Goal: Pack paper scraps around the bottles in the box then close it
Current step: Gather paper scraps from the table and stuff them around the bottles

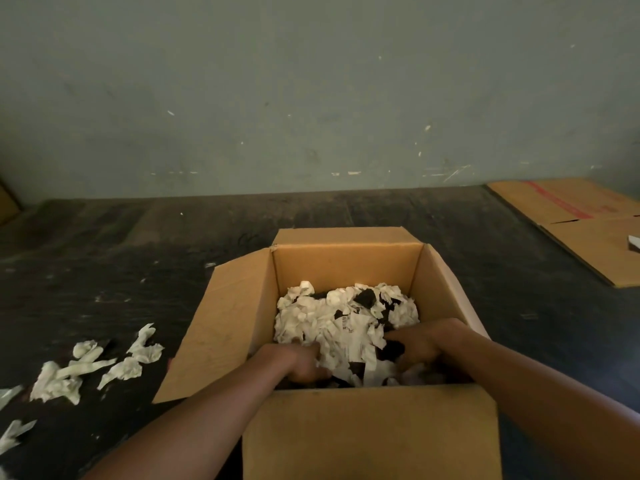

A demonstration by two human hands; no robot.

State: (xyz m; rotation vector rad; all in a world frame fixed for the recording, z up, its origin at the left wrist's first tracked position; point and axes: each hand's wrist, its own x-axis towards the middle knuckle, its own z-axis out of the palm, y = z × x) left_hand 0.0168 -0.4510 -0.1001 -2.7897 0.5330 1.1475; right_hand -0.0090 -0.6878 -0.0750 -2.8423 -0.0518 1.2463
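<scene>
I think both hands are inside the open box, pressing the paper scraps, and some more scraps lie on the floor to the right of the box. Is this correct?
Not quite. The head view shows the loose scraps on the floor to the left of the box, not the right; on the right lies flattened cardboard. The rest holds: left hand and right hand are both inside the open box among the paper scraps.

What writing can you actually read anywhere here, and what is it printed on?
None can be read.
Flattened cardboard at far right: red stripes and red print, too blurred to read.
Paper scrap in the box, between the left hand and right hand: small black print, too small to read.
</scene>
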